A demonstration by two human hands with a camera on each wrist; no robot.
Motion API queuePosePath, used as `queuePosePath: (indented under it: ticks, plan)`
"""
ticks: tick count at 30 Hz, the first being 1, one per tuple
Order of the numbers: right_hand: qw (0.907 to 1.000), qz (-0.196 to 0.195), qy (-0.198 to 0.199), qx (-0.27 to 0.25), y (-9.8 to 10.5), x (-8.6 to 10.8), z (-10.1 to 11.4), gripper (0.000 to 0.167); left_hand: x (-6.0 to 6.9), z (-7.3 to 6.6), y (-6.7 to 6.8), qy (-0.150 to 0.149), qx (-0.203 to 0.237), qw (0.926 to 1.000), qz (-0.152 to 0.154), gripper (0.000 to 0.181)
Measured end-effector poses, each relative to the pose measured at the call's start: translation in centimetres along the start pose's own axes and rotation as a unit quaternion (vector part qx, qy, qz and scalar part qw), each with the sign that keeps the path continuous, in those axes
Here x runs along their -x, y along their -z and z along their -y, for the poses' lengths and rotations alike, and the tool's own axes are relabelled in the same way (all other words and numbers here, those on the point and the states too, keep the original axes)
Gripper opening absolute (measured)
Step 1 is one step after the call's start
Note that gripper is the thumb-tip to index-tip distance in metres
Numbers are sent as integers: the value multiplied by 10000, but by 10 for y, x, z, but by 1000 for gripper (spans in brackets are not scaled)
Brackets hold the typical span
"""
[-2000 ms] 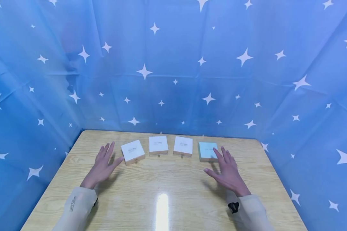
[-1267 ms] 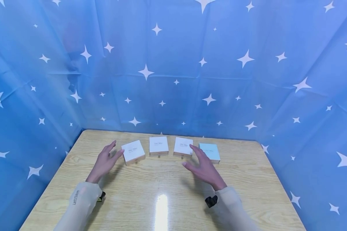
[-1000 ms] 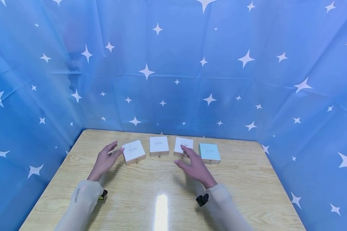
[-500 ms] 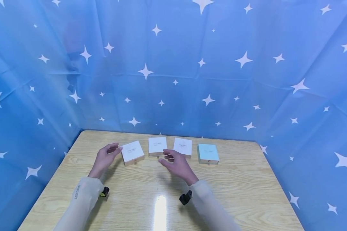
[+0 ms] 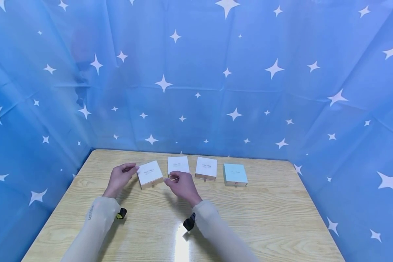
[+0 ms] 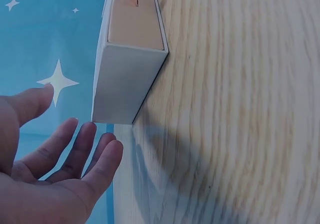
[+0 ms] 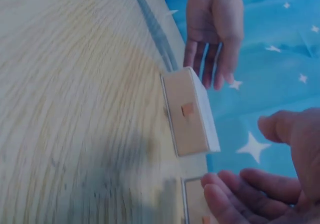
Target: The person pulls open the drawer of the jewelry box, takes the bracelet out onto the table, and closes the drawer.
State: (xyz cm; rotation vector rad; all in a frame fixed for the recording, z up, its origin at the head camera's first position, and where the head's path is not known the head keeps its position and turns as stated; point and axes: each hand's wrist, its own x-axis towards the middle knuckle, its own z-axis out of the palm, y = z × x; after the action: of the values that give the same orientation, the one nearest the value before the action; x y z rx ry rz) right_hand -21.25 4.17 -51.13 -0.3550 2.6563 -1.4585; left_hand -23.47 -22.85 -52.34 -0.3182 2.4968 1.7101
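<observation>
The leftmost white box (image 5: 150, 172) lies slightly turned on the table, its tan front with a small ribbon tab showing in the left wrist view (image 6: 137, 18). Beside its left edge is my left hand (image 5: 119, 178), fingers loosely bent and holding nothing; in the left wrist view a gap shows between the fingers and the box. My right hand (image 5: 182, 186) hovers in front of the second white box (image 5: 178, 162), thumb and fingers apart, covering part of that box's front. In the right wrist view the leftmost box (image 7: 186, 115) stands between both hands.
A third white box (image 5: 206, 167) and a light turquoise box (image 5: 235, 173) lie further right in the row on the wooden table (image 5: 265, 218). A blue curtain (image 5: 196, 72) with white stars hangs behind and at both sides.
From above the turquoise box, my right hand has moved left past the third box to the second. My left hand's fingers have bent more beside the leftmost box. The boxes stay in place.
</observation>
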Motion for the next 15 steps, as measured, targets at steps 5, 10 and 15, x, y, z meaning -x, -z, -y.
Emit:
queuePosePath:
  ticks: [5, 10, 15]
  plan:
    - [9996, -144, -189, 123, -16, -8, 5, 45, -3, -2, -2, 9, -58, 10000, -69, 54]
    - [9979, -337, -501, 221, -29, -15, 8, 45, -10, -3, -3, -19, -247, 9995, -174, 49]
    - [9962, -382, -735, 253, -42, -18, 9, 32, -15, -3, -6, -34, -352, 9992, -197, 45]
